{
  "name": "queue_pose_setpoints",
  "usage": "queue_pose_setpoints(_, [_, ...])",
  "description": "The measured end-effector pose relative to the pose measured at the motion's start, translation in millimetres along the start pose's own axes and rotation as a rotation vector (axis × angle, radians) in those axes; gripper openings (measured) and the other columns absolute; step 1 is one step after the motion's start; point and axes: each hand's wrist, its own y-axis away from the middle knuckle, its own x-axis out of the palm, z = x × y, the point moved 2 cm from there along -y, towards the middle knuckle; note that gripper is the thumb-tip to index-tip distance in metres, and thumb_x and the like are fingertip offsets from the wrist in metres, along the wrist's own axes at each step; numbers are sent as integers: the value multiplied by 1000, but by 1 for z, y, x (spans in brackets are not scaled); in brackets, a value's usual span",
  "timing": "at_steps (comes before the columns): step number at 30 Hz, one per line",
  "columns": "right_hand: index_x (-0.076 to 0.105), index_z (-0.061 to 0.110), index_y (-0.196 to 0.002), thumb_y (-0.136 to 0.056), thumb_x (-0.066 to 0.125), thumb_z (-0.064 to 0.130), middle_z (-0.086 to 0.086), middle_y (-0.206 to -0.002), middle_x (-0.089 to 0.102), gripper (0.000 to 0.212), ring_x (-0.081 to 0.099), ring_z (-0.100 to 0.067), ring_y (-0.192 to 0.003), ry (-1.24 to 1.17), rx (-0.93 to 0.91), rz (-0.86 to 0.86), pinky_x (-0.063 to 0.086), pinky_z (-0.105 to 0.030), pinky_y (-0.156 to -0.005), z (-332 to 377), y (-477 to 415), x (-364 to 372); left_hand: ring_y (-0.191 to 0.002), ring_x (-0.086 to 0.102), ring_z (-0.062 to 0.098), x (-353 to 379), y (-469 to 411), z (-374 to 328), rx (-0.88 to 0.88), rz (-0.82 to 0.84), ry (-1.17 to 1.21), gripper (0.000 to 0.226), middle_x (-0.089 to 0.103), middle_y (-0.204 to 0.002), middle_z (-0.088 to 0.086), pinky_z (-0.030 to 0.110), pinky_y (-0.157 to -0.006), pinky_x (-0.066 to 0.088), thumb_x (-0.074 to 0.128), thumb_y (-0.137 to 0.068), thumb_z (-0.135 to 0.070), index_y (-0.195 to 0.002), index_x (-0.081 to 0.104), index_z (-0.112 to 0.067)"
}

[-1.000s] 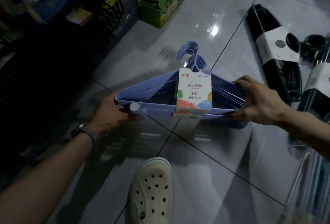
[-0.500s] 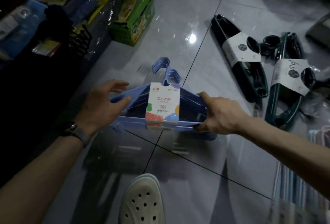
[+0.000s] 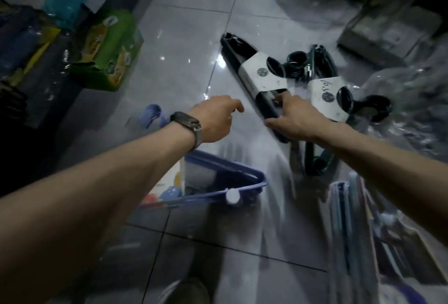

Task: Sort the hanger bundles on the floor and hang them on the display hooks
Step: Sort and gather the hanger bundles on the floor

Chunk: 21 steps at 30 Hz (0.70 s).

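The blue hanger bundle [image 3: 218, 182] with its white label lies on the floor tiles under my left forearm, free of both hands. Two dark green hanger bundles with white paper bands lie ahead: the nearer one [image 3: 252, 78] runs diagonally, the second [image 3: 324, 95] lies to its right. My right hand [image 3: 293, 117] rests on the lower part of the nearer dark bundle, fingers touching it just below its band; a closed grip is not visible. My left hand [image 3: 215, 117] hovers left of that bundle, fingers loosely curled and holding nothing.
Green boxes [image 3: 109, 51] and wrapped goods line the left side. Clear plastic bags [image 3: 412, 114] and a grey box [image 3: 388, 29] crowd the right. Another pale striped bundle [image 3: 351, 219] lies at lower right. My shoe [image 3: 186, 291] is at the bottom edge.
Both hands let go of the blue bundle, which now lies on the floor near me. Both hands moved forward to the nearer dark green bundle; the view tilted forward.
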Motion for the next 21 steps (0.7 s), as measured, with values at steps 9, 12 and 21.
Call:
queue_pose_setpoints(9, [11,17,-158,-86,70,58,-35,-150,32,101,41,-55,-135,-126,525,-111,40,-54,-113,-111,-6,-14,-135,47,27,54,-84,-73,304,217,-260,48,52,-145,6,40,-106,46,53,-97,-3,-144,54,-15])
queue_pose_setpoints(12, [-8,27,-161,-76,68,75,-35,-156,29,123,38,-53,-139,-144,572,-31,35,-55,-118,-117,-11,-6,-128,50,28,61,-91,-76,284,189,-312,33,56,-136,5,44,-97,51,59,-101,-18,-134,60,-15])
queue_pose_setpoints(21, [-27,35,-159,-70,93,42,-33,-156,28,149,45,-47,-135,-178,531,-30,46,-54,-111,-111,-21,6,-119,47,23,72,-81,-77,358,140,-367,25,61,-126,0,39,-90,48,60,-101,-28,-123,64,-18])
